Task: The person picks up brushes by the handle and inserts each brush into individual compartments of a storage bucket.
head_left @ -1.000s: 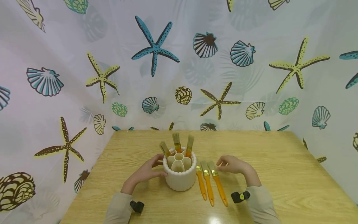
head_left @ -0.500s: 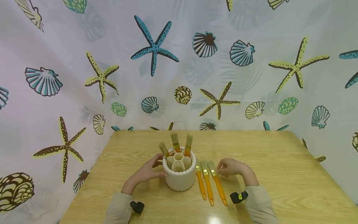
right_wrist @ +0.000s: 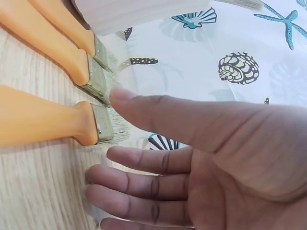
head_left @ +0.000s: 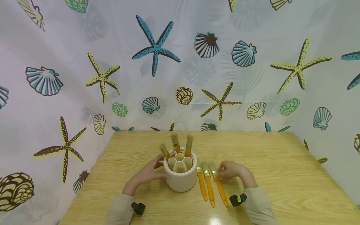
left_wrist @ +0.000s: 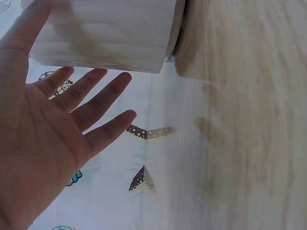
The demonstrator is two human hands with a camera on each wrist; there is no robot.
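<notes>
A white round holder with scalloped rims and petal-shaped compartments (head_left: 181, 182) stands upright on the table. Bristles up, three paintbrushes (head_left: 175, 143) lean in its rear and left compartments. My left hand (head_left: 149, 172) rests at the holder's left side, thumb at the front; its fingers look spread and nearly straight in the left wrist view. Right of the holder lie three orange-handled paintbrushes (head_left: 210, 192), bristles away from me. Beside the metal band of the rightmost paintbrush (right_wrist: 48, 117) is my right hand (head_left: 232, 170), thumb extended and fingers loosely bent, gripping nothing.
The wooden table (head_left: 281, 168) extends to both sides and behind the holder. A white curtain printed with starfish and shells (head_left: 168, 103) hangs along the table's back and sides. Black wrist cameras (head_left: 137, 207) sit on both forearms.
My right hand has moved slightly down and left, close to the rightmost lying paintbrush. The brushes in the holder lean a little more to the left. My left hand stays at the holder.
</notes>
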